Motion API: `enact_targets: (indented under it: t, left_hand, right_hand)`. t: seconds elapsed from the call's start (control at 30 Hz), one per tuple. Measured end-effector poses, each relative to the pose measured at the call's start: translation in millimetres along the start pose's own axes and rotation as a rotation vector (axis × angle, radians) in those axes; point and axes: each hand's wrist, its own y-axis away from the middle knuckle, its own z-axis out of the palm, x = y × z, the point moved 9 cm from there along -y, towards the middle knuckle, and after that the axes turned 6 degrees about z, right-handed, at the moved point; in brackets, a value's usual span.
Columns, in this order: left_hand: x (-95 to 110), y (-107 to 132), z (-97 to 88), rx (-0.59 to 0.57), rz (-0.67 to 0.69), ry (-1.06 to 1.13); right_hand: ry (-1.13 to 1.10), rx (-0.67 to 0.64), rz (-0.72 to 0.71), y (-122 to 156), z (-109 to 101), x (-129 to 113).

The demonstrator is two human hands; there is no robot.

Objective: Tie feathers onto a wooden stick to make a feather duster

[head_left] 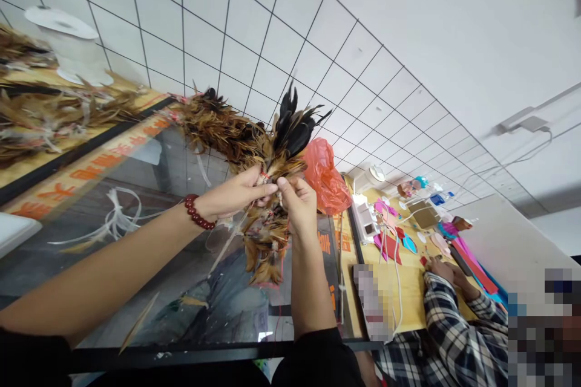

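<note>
A garland of brown feathers (218, 127) runs from the far left down to the middle of the glass table and hangs below my hands. Black feathers (295, 127) stick up from the bundle at its near part. My left hand (242, 195) is closed on this feather bundle beside a red tie, with pale quills pointing down beneath it. Pressed close on the other side, my right hand (298, 201) pinches with thumb and fingers near the same spot; what lies between the fingertips is too small to make out. Red thread hangs below the right hand.
Loose white quills (115, 217) lie on the glass tabletop (177, 266). At left are more feather garlands (54, 115) and a white spool (68, 42). A red plastic bag (327, 178), a power strip (364, 217) and a co-worker's plaid sleeve (447, 308) are to the right.
</note>
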Motion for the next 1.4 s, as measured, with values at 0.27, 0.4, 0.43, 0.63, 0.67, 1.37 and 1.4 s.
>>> enact_targets:
  t: [0.27, 0.4, 0.43, 0.63, 0.67, 1.37, 1.4]
  left_hand:
    - [-10, 2, 7.0, 0.054, -0.044, 0.160]
    - [-14, 2, 4.0, 0.102, -0.046, 0.206]
    - [-15, 2, 4.2, 0.098, -0.056, 0.205]
    - [-18, 4, -1.4, 0.179, -0.061, 0.147]
    - [-18, 4, -1.9, 0.189, -0.062, 0.142]
    - [-12, 2, 3.2, 0.071, 0.016, 0.066]
    - [-9, 2, 2.5, 0.073, 0.034, 0.068]
  right_hand:
    - [-0.024, 0.127, -0.031, -5, -15, 3]
    - [0.000, 0.120, -0.035, -8, -12, 9]
    - [-0.012, 0.113, -0.038, -8, -11, 10]
    - [-0.086, 0.073, -0.064, -6, -7, 6]
    - [-0.077, 0.066, -0.068, -5, -6, 5]
    - [-0.033, 0.105, -0.091, 1, -5, 3]
    - [-0.009, 0.113, -0.089, 1, -5, 2]
